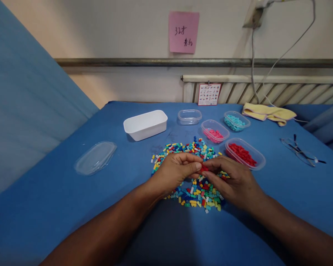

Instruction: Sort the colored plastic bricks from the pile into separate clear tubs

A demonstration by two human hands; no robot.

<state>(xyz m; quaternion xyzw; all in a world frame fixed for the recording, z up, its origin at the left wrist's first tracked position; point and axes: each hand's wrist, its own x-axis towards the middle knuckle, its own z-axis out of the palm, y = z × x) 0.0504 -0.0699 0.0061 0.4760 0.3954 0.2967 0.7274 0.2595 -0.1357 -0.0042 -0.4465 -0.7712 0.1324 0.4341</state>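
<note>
Above a pile of small mixed-colour building bricks (194, 192), my two hands meet. My left hand (177, 170) is closed, thumb and fingers pinching red bricks (204, 168). From the other side, my right hand (233, 179) grips the same red bricks between thumb and fingertips. The fingers partly cover them, so how many there are cannot be told. Just beyond my right hand is a clear tub of red bricks (242, 154). Behind it stand a tub of pink bricks (214, 135) and a tub of turquoise bricks (235, 122).
A white oblong bin (145, 126) and a clear tub (189, 122) stand at the back. Clear lids (96, 158) lie at left. At right are eyeglasses (299, 151) and a yellow cloth (269, 112). A radiator (283, 88) and a cable (253, 66) are behind the blue-covered table (58, 210).
</note>
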